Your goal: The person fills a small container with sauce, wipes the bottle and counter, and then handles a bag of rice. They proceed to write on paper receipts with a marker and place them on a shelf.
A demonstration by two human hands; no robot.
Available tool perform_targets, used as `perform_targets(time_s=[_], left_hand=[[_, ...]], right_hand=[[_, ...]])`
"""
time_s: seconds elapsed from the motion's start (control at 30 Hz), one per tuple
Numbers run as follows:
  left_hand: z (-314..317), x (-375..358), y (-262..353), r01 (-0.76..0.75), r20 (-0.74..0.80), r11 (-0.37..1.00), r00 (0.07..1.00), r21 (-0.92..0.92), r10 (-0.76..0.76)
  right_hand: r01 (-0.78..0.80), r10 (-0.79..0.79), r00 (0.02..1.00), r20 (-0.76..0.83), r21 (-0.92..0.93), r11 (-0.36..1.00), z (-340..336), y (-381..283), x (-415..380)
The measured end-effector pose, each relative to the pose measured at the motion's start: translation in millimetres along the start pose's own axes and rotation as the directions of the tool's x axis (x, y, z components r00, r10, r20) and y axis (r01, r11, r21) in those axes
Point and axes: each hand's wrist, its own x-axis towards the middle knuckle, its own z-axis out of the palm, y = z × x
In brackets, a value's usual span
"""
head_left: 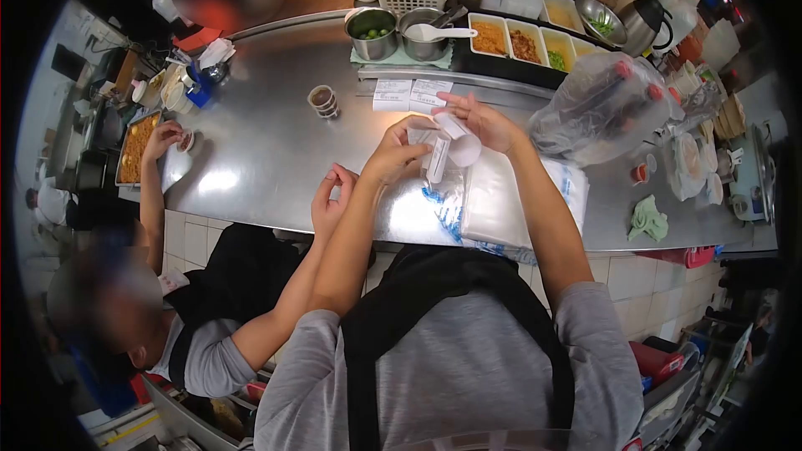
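Note:
My left hand (399, 150) is closed on a curled white receipt (437, 159) with printed lines, over the steel counter. My right hand (484, 123) is beside it, fingers stretched out and apart, with a loop of the curled white paper (464, 147) against its finger side. Two printed slips (392, 95) lie flat at the shelf edge just beyond my hands. Below them on the counter is a stack of clear plastic bags (493, 209), partly under my right forearm.
At left, a co-worker's hand (163, 140) is at a small cup (186, 142) near a tray of food (138, 149). A dark drink cup (323, 102) stands mid-counter. Metal pots (372, 35) and topping bins (526, 43) line the back; a bagged bundle (597, 108) and green cloth (647, 219) are right.

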Motion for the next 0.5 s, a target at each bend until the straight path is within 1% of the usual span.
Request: perform_targets(time_s=[0.07, 0.1, 0.17, 0.2, 0.27, 0.3, 0.37, 0.4, 0.47, 0.5], left_hand=[[2, -5, 2, 0.088, -0.038, 0.982, 0.995, -0.167, -0.096], [4, -5, 4, 0.076, -0.051, 0.981, 0.995, -0.18, -0.087], [7, -8, 9, 0.059, -0.094, 0.984, 0.993, -0.171, -0.076], [7, -12, 9, 0.062, -0.107, 0.983, 0.991, -0.171, -0.081], [8, -17, 10, 0.104, -0.132, 0.963, 0.981, -0.248, -0.14], [5, -17, 6, 0.104, -0.135, 0.964, 0.981, -0.244, -0.14], [1, -16, -6, 0.075, -0.173, 0.984, 0.979, -0.164, -0.104], [1, -17, -6, 0.08, -0.17, 0.983, 0.979, -0.166, -0.109], [0, -19, -5, 0.078, -0.191, 0.963, 0.973, -0.259, -0.13], [0, -18, -6, 0.075, -0.186, 0.963, 0.974, -0.26, -0.127]], right_hand=[[0.009, -0.01, 0.985, 0.17, 0.01, 1.0, 8, 6, -14], [-0.006, 0.006, 0.984, 0.178, -0.002, 1.0, 11, 5, -19], [0.048, -0.055, 0.992, 0.111, 0.058, 0.997, 19, 7, -28], [0.038, -0.046, 0.992, 0.119, 0.064, 0.997, 23, 8, -30], [0.13, -0.144, 0.985, -0.098, -0.14, 0.982, 33, 8, -36], [0.132, -0.145, 0.985, -0.095, -0.137, 0.982, 38, 5, -40], [0.199, -0.309, 0.934, -0.18, -0.458, 0.866, 46, 1, -50], [0.195, -0.308, 0.933, -0.186, -0.457, 0.868, 48, 1, -53], [0.206, -0.336, 0.925, -0.174, -0.514, 0.833, 50, -1, -57], [0.207, -0.34, 0.924, -0.176, -0.518, 0.83, 49, -2, -58]])
